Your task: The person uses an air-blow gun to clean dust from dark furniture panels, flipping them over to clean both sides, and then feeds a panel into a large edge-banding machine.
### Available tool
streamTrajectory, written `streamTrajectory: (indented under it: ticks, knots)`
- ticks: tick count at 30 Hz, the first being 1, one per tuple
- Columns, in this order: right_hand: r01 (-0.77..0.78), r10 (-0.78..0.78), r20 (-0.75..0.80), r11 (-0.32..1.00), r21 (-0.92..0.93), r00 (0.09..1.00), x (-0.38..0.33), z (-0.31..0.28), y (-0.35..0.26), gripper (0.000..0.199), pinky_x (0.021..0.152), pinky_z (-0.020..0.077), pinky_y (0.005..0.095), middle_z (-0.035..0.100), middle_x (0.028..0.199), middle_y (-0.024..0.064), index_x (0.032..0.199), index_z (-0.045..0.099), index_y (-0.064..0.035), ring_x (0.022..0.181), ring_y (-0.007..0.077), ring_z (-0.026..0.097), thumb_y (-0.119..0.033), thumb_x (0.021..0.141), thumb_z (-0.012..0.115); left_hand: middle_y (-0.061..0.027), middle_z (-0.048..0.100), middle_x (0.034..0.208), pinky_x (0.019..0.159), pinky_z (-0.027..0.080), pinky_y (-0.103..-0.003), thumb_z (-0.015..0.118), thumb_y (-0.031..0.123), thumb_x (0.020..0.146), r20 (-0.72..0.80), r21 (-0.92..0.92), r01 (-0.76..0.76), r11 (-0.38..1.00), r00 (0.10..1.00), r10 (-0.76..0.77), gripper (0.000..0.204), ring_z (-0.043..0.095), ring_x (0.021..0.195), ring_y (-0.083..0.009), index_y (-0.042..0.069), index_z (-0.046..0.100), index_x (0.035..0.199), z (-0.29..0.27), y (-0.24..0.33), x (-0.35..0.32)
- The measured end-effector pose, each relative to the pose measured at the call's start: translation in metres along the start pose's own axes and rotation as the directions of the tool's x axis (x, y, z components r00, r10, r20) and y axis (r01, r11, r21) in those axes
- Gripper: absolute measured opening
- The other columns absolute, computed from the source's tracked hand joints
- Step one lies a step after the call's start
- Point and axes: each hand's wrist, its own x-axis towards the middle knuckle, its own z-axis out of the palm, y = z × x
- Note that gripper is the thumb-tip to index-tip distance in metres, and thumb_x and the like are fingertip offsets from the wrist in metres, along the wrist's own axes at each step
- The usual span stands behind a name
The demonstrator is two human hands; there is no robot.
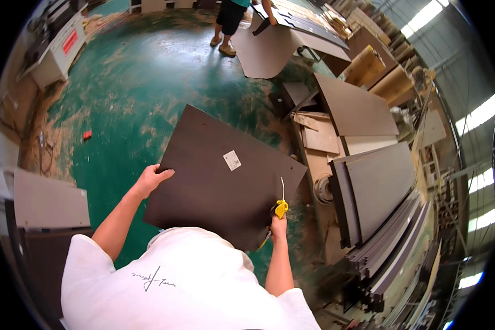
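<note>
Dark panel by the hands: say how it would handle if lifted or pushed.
The dark panel looks stiff, its face flat without visible sag. Far broader than the left hand, it may tip if held on one side.

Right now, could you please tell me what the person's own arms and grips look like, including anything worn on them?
The left grip and right grip show no gloves. Both forearms are bare below short white sleeves, part of a white shirt with dark script-like lettering.
</note>
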Motion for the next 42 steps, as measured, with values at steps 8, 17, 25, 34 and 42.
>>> streamTrajectory:
  ticks: [8, 17, 25, 34, 42]
  knots:
    - [0.021, -0.007, 0.183, 0.997, -0.078, 0.983, 0.245, 0.115, -0.158, 0.037, 0.053, 0.052, 0.0366, 0.059, 0.093, 0.0019, 0.132, 0.053, -0.0143, 0.072, 0.016, 0.058, -0.024, 0.097, 0.06, -0.0075, 0.068, 0.124, 0.1, 0.051, -0.038, 0.081, 0.011, 0.082, 0.409, 0.324, 0.038, 0.945, 0.895, -0.177, 0.054, 0.063, 0.115, -0.0218, 0.0, 0.065, 0.132, -0.034, 0.172, 0.218]
    - [0.032, 0.084, 0.284, 0.924, -0.381, 0.955, 0.457, 0.224, -0.247, 0.027, 0.072, 0.0593, 0.044, 0.07, 0.093, 0.0095, 0.117, 0.067, -0.0082, 0.085, 0.0265, 0.068, -0.021, 0.094, 0.067, -0.0063, 0.065, 0.122, 0.09, 0.055, -0.036, 0.077, 0.019, 0.083, 0.271, 0.285, 0.12, 0.951, 0.942, -0.2, 0.06, 0.063, 0.11, -0.0186, 0.001, 0.059, 0.137, -0.016, 0.271, 0.415]
    - [-0.003, 0.036, 0.033, 0.722, -0.692, 0.999, 0.467, 0.166, -0.171, 0.022, 0.082, 0.0548, 0.0491, 0.075, 0.104, 0.02, 0.107, 0.076, -0.0102, 0.1, 0.0415, 0.07, -0.018, 0.089, 0.066, -0.0077, 0.068, 0.115, 0.085, 0.058, -0.038, 0.072, 0.019, 0.088, 0.09, 0.168, 0.266, 0.949, 0.955, -0.284, 0.047, 0.068, 0.102, -0.0208, 0.001, 0.06, 0.129, -0.043, 0.31, 0.659]
    - [-0.461, 0.41, -0.274, 0.875, -0.152, 0.87, 0.453, 0.201, -0.141, 0.024, 0.084, 0.055, 0.0347, 0.074, 0.107, 0.0047, 0.118, 0.073, -0.0048, 0.092, 0.0176, 0.068, -0.016, 0.096, 0.071, -0.0069, 0.069, 0.114, 0.085, 0.055, -0.037, 0.07, 0.021, 0.092, 0.015, 0.057, 0.328, 0.943, 0.944, -0.329, 0.037, 0.067, 0.102, -0.0197, 0.003, 0.063, 0.123, 0.034, 0.356, 0.896]
    - [-0.313, 0.288, -0.125, 0.894, -0.319, 0.949, 0.601, 0.189, -0.232, 0.02, 0.081, 0.0535, 0.0338, 0.074, 0.094, 0.0048, 0.109, 0.073, -0.0053, 0.087, 0.0184, 0.067, -0.02, 0.099, 0.065, -0.0066, 0.069, 0.116, 0.089, 0.058, -0.037, 0.07, 0.016, 0.094, 0.091, -0.101, 0.361, 0.927, 0.931, -0.352, 0.034, 0.069, 0.104, -0.0189, 0.003, 0.062, 0.125, 0.192, 0.374, 1.044]
